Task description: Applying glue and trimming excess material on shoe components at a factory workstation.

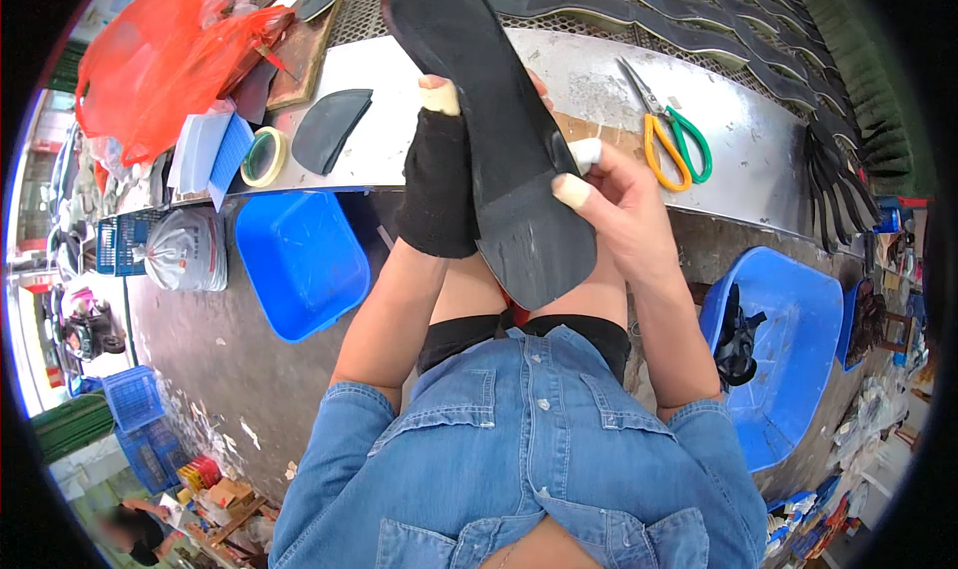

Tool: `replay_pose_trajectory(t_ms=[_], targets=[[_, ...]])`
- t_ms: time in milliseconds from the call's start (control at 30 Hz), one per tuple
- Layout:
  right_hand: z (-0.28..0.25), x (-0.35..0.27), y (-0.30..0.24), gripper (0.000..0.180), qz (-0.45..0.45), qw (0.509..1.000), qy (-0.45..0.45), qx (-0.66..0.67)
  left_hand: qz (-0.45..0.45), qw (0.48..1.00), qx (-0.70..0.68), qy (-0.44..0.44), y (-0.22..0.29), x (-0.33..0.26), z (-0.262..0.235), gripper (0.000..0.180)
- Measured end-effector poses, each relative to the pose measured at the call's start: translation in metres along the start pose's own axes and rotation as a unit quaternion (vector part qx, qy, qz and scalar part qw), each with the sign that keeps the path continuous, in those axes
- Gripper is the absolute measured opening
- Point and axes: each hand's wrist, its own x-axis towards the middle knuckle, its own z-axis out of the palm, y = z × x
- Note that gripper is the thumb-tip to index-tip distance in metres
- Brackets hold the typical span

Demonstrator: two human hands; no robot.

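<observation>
A long black shoe sole [504,130] with a heel block is held upright over my lap, toe end pointing away. My left hand [437,170], in a black fingerless wrap with a taped thumb, grips its left edge. My right hand [611,202], with taped fingertips, holds the right edge near the heel. Both hands are closed on the sole in front of the metal workbench [599,80].
Scissors [674,135] with green and yellow handles lie on the bench, right of the sole. A black curved piece [329,128] and a tape roll [263,157] lie to the left. Rows of black soles [699,20] rest on the mesh behind. Blue tubs [299,260] [793,349] stand on both sides; a red bag [160,60] sits far left.
</observation>
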Motion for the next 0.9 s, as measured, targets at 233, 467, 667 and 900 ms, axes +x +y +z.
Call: replay_pose_trajectory(t_ms=[233,467,667,900], targets=[[-0.007,-0.002,0.008,0.014,0.027,0.998,-0.043,-0.048,0.034,0.998,0.05,-0.018,-0.002,-0.002,-0.009,0.075],[-0.019,0.01,-0.006,0.021,0.033,0.999,-0.027,0.028,0.039,0.997,0.038,-0.049,-0.002,0.001,-0.004,0.083],[0.002,0.018,-0.008,0.022,-0.072,0.982,0.017,-0.172,0.026,0.996,0.043,-0.074,0.0,-0.001,-0.005,0.078],[0.01,0.007,-0.022,0.03,-0.067,0.969,0.01,-0.239,-0.03,0.993,0.052,0.098,-0.007,-0.01,-0.02,0.046]])
